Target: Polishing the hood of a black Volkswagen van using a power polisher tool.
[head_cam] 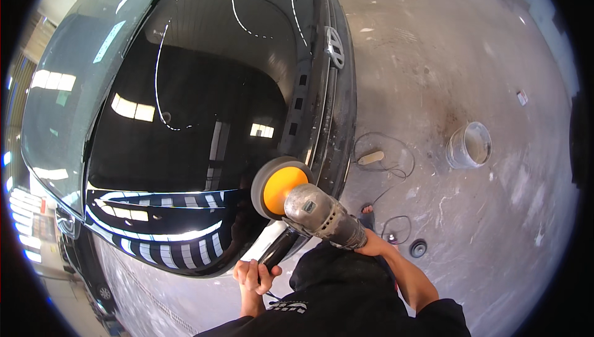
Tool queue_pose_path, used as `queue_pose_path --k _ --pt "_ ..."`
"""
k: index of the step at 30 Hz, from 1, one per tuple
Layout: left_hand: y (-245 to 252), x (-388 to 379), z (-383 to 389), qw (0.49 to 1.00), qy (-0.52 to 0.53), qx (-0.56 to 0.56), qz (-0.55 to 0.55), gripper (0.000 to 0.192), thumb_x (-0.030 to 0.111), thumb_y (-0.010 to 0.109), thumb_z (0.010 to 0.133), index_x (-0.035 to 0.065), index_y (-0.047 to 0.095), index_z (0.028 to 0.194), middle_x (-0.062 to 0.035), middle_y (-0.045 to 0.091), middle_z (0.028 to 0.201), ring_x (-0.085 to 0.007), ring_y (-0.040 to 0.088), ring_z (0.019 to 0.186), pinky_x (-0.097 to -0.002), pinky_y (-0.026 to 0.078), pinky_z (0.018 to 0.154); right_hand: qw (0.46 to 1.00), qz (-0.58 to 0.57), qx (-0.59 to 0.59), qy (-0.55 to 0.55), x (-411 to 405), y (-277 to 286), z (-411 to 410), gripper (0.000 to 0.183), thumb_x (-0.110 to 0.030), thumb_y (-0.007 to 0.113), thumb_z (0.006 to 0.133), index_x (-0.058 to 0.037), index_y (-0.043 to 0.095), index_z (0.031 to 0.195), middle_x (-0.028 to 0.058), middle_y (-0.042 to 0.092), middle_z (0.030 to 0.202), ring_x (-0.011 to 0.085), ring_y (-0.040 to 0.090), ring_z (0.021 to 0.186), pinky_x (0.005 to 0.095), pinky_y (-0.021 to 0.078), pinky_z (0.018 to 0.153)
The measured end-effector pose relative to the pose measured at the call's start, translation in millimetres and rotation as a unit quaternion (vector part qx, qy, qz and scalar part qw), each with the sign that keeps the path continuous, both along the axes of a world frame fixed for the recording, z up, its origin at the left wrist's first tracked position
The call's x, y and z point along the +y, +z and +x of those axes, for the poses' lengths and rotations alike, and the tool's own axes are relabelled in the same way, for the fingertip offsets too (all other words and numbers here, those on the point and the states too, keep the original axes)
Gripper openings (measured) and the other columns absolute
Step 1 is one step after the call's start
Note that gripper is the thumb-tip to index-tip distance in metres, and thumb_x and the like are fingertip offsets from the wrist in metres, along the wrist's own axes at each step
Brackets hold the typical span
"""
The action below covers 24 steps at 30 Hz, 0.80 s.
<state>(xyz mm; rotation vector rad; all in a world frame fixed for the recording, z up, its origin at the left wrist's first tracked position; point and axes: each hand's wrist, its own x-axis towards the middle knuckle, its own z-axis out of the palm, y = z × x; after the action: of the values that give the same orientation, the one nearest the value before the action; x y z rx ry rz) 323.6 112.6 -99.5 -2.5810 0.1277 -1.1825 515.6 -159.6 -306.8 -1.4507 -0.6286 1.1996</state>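
Observation:
A rotary car polisher with a dusty metal gear head and an orange-backed grey pad is held at the front corner of a glossy black car bonnet. My left hand grips its black side handle. My right hand is closed around the rear of the tool body. The pad's edge lies over the bonnet's front edge; whether its face touches the paint cannot be told. Window and lamp reflections show on the bonnet, beside the windscreen.
A grey-white bucket stands on the concrete floor. A cable loops near the front bumper, around a pale, flat object. A round dark disc lies near my feet. Another dark car is at lower left.

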Motion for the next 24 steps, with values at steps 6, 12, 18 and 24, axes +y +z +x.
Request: queue_pose_path --k 6,12,18,24 --pt "-6 -21 45 0.996 0.085 0.0 -0.022 0.032 0.031 0.06 0.095 0.0013 0.052 0.104 -0.0179 0.055 0.096 -0.0254 0.05 0.063 -0.0355 0.043 0.056 0.997 -0.007 0.008 0.072 -8 17 90 0.067 -0.003 0.071 0.072 0.0004 0.05 0.136 0.0137 0.062 0.129 0.022 0.056 0.121 0.0341 0.0419 0.106" --pt "-18 -28 109 0.992 0.12 -0.036 -0.029 0.033 0.029 0.06 0.095 0.0012 0.05 0.109 -0.0185 0.054 0.1 -0.0242 0.049 0.063 -0.0363 0.041 0.053 0.997 -0.028 -0.023 0.071 4 6 174 0.066 -0.007 0.077 0.069 0.0027 0.055 0.13 0.0143 0.064 0.126 0.0226 0.059 0.117 0.0348 0.0437 0.105" --pt "-29 -31 209 0.986 0.163 -0.025 -0.021 0.032 0.03 0.061 0.096 0.0035 0.048 0.108 -0.0178 0.052 0.101 -0.0219 0.047 0.059 -0.0341 0.04 0.05 0.989 -0.032 0.02 0.141 30 -1 299 0.064 -0.004 0.078 0.069 0.0017 0.057 0.129 0.012 0.066 0.124 0.0204 0.059 0.117 0.0353 0.0432 0.105" --pt "-30 -28 344 0.971 0.234 -0.041 -0.036 0.032 0.028 0.07 0.091 0.0039 0.052 0.102 -0.0146 0.059 0.089 -0.0242 0.054 0.061 -0.0337 0.045 0.05 0.982 0.043 -0.16 0.089 85 16 457 0.074 -0.016 0.09 0.065 0.0017 0.055 0.128 0.0141 0.066 0.122 0.0242 0.062 0.114 0.037 0.0468 0.101"
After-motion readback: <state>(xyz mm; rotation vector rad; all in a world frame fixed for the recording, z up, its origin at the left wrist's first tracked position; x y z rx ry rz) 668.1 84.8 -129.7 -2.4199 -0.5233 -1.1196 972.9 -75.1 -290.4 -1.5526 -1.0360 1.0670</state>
